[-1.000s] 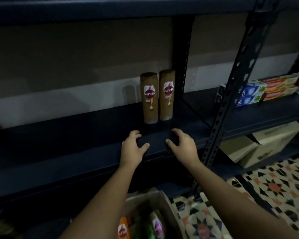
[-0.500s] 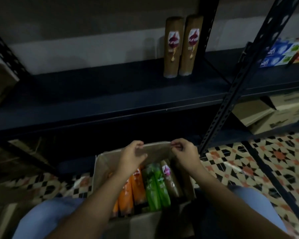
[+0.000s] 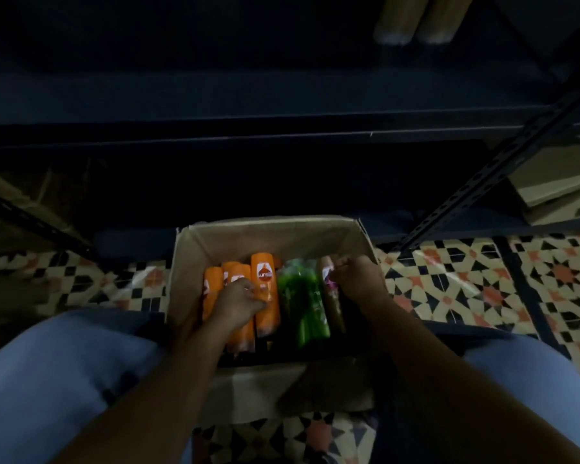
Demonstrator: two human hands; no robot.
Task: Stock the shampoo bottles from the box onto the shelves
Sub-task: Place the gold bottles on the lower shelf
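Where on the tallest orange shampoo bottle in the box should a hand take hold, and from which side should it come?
Grip the orange bottle round its upper body, just below the raised end, coming down from above. That end sticks up clear of its orange neighbours, while its lower part is hemmed in by the green bottles and the box walls. The left hand is already on it.
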